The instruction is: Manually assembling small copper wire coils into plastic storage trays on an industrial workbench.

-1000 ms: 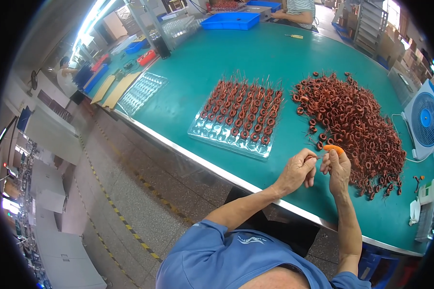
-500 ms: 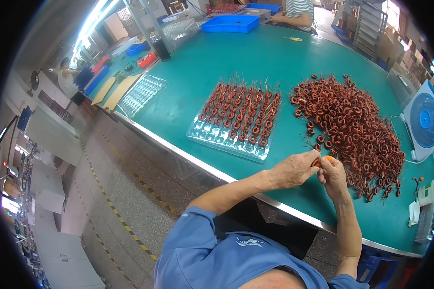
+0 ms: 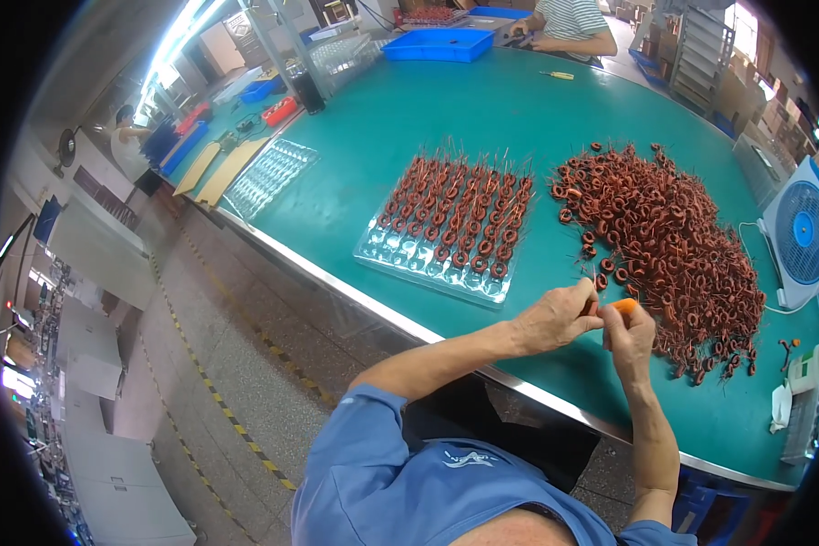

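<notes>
My left hand (image 3: 555, 320) pinches a small copper-wound ring coil (image 3: 591, 308) above the near edge of the table. Close against it, my right hand (image 3: 630, 338) grips a small orange-handled tool (image 3: 625, 306); its working end is hidden by the fingers. Just beyond and to the right of both hands spreads a big pile of copper ring coils (image 3: 673, 246) with wire leads. To the left lies a clear plastic tray (image 3: 471, 288). Rows of coils (image 3: 455, 209) fill most of its pockets, leads pointing up, and its near-left pockets hold none.
The green table (image 3: 382, 118) carries another clear tray (image 3: 268, 177) at left, a blue bin (image 3: 439, 45) and a yellow-handled tool (image 3: 557, 75) at the back. A blue fan (image 3: 801, 227) and white container (image 3: 803, 371) stand right. Another person (image 3: 569, 27) sits across.
The orange tool in my right hand has turned and shows more of its length. Both hands stay close together in nearly the same place. The person across has shifted their arms.
</notes>
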`<move>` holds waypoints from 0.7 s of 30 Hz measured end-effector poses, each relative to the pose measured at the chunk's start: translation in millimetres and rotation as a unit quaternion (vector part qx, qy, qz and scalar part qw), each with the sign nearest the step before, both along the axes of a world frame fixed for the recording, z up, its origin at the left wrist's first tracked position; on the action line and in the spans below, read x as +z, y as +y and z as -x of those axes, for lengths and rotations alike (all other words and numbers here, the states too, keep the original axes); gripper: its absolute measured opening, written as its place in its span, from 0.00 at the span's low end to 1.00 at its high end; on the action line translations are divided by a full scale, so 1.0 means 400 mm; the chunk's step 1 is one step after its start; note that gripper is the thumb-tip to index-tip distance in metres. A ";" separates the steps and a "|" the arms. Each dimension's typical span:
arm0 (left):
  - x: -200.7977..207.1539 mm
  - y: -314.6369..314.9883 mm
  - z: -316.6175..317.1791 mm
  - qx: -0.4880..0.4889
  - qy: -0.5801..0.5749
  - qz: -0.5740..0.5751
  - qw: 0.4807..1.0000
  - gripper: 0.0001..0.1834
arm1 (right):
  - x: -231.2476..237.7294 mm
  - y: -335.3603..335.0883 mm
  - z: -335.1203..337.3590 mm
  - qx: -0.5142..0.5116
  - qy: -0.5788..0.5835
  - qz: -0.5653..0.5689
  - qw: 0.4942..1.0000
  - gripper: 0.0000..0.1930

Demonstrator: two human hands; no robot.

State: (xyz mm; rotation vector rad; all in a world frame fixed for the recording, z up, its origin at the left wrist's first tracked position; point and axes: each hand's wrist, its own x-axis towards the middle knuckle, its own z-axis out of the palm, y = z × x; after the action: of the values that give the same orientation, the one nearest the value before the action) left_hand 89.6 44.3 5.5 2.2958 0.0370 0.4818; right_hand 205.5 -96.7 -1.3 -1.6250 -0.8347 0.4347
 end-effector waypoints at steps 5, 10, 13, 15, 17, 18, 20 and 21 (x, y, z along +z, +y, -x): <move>-0.033 -0.039 0.001 -0.058 -0.031 0.442 0.895 0.12 | 0.016 -0.005 -0.022 0.073 0.175 -0.040 0.981 0.15; -0.053 -0.061 0.013 -0.066 -0.082 0.505 0.857 0.11 | 0.007 0.006 -0.031 0.104 0.208 -0.031 0.972 0.16; -0.045 -0.056 0.007 -0.070 -0.052 0.503 0.860 0.11 | -0.016 0.007 -0.043 0.142 0.280 -0.074 0.947 0.24; -0.036 -0.070 0.018 -0.052 -0.009 0.509 0.859 0.10 | -0.023 0.007 -0.032 0.135 0.300 -0.113 0.938 0.19; -0.053 -0.080 0.008 -0.040 -0.024 0.516 0.855 0.08 | -0.027 0.003 -0.026 0.121 0.260 -0.117 0.951 0.17; -0.054 -0.084 0.007 -0.029 -0.036 0.515 0.856 0.08 | -0.029 0.004 -0.021 0.108 0.221 -0.118 0.962 0.14; -0.058 -0.084 0.008 -0.019 -0.049 0.513 0.857 0.08 | -0.020 0.007 -0.009 0.088 0.205 -0.122 0.967 0.11; -0.052 -0.090 0.007 -0.010 -0.049 0.514 0.856 0.07 | -0.019 0.003 -0.009 0.082 0.177 -0.117 0.974 0.10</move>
State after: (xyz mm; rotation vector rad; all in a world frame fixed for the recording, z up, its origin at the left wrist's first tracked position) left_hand 86.8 8.3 -15.4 1.2104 0.1758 0.4181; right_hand 208.9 -95.4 -8.7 -1.2183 -0.7205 0.6939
